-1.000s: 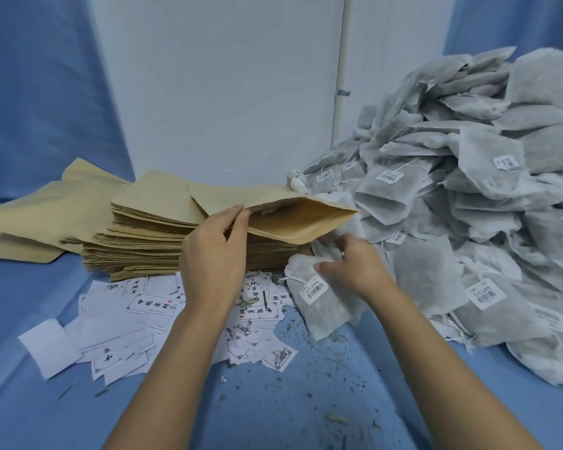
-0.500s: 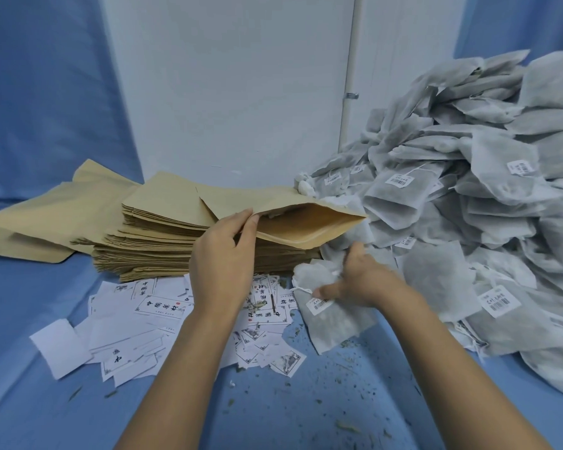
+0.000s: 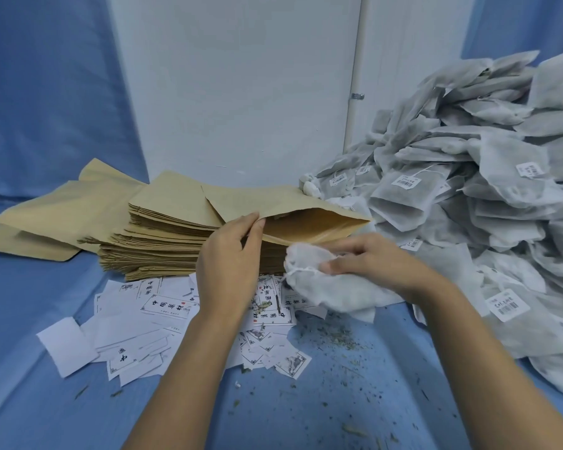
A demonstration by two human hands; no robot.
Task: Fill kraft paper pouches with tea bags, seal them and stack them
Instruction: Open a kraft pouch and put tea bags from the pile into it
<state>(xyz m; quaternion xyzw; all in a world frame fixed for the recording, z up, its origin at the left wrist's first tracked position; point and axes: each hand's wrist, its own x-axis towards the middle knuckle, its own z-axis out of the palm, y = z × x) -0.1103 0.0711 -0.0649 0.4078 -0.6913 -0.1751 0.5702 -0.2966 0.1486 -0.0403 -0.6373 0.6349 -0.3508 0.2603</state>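
Two grips work over a table [image 3: 306,417] draped in blue cloth. The same cloth hangs behind at the left and at the far right. Between those hangings stands a white wall [image 3: 241,92] with one thin white pipe [image 3: 355,60] running up it, held by one metal clip [image 3: 357,96]. Dry green crumbs [image 3: 335,336] speckle the cloth near the person.

The left grip [image 3: 228,264] pinches the upper lip of one kraft pouch [image 3: 273,203], the top one of a thick stack [image 3: 163,241], and holds it raised so the mouth gapes toward the right. The right grip [image 3: 381,264] is clenched around one white tea bag [image 3: 325,287], just in front of and below that mouth. Whether bag and pouch touch, I cannot tell. A small pale shape shows just inside the mouth, too shadowed to name. The right grip's fingers are blurred.

The stack holds far too many pouches to count. A few more flat pouches [image 3: 46,219] lie loose behind and left of it, overlapping, the nearest cut by the left edge. On the right a heap of tea bags [image 3: 485,190] rises against the wall, dozens at least, and runs out of view at the right edge. Several carry white barcode tags, the print too small to read. Under both forearms lies a scatter of printed paper slips [image 3: 163,306], many overlapped and uncountable. One blank slip [image 3: 67,345] lies at its left end.
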